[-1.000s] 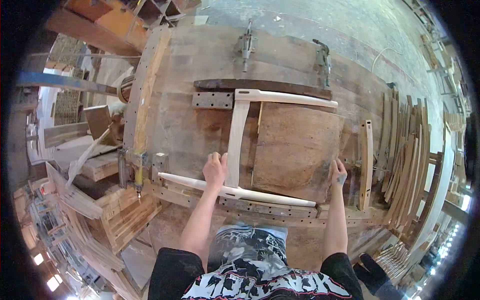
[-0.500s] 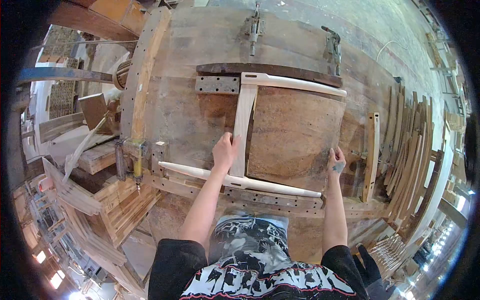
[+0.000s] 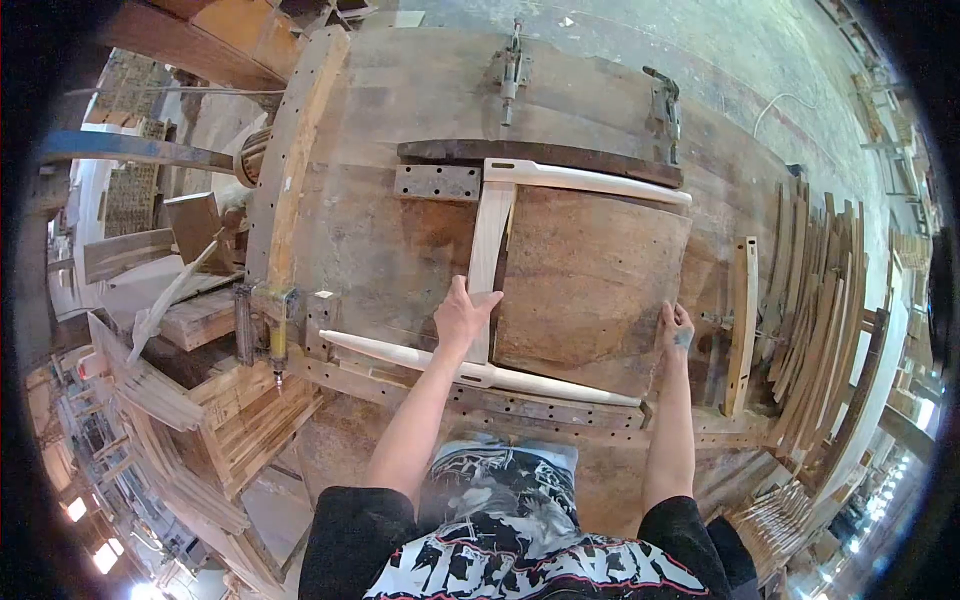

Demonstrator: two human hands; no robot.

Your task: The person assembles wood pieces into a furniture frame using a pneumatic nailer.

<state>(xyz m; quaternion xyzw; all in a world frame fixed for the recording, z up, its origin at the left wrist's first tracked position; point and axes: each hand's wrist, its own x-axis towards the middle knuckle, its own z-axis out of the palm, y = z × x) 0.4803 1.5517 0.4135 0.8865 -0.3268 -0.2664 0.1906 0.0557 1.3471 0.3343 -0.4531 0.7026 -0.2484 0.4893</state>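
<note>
My left hand (image 3: 463,316) grips a pale wooden crosspiece (image 3: 490,232), with the thumb stretched over its face. That crosspiece spans between two long, tapering wooden legs: one far leg (image 3: 590,180) with a slot near its end, and one near leg (image 3: 560,386) along the bench's front. Inside this H-shaped frame lies a worn brown board (image 3: 590,290). At the board's right edge is my right hand (image 3: 677,328), its fingers pinched together; what they hold, if anything, is hidden.
A dark curved strip (image 3: 540,158) and a drilled metal block (image 3: 437,182) border the far leg. Two clamps, one a toggle clamp (image 3: 511,75), stand at the back. Right of the board are an upright slat (image 3: 742,325) and stacked wooden strips (image 3: 825,310).
The view has shifted slightly, so the bench sits a little lower. My left thumb has spread across the crosspiece. The right hand stays by the board's right edge.
</note>
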